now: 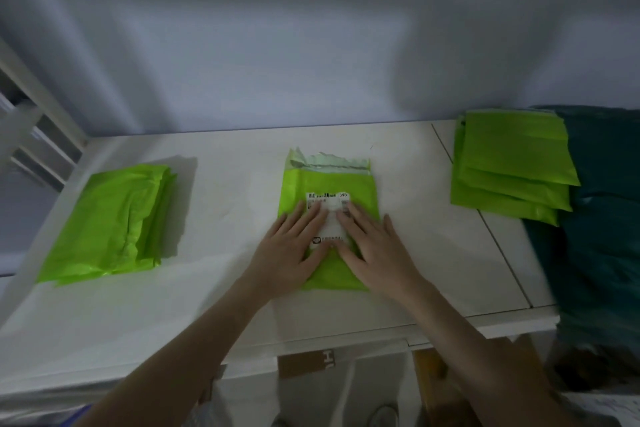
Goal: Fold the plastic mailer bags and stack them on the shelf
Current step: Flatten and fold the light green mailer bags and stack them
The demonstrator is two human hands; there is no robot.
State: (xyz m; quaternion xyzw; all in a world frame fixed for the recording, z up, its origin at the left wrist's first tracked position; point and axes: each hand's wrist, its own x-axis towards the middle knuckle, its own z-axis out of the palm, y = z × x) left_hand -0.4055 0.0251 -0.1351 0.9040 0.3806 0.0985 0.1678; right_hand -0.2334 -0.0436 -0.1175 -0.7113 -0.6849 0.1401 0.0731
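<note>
Green mailer bag [327,184]: bright plastic, flat at the middle of the white shelf [214,288], torn top edge facing the wall.
Label [329,215]: white, barcode printed, partly under the fingers.
Left hand [291,253]: fingers straight, pressing flat on the bag.
Right hand [372,250]: fingers straight, pressing beside the left.
Left stack [110,222]: green bags piled.
Right stack [512,166]: green bags, touching dark teal bags [602,218].

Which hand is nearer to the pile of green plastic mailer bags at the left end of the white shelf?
Left. The left hand lies flat on the middle green mailer bag, on the side toward the left pile of green bags. The right hand lies beside it, farther away.
</note>
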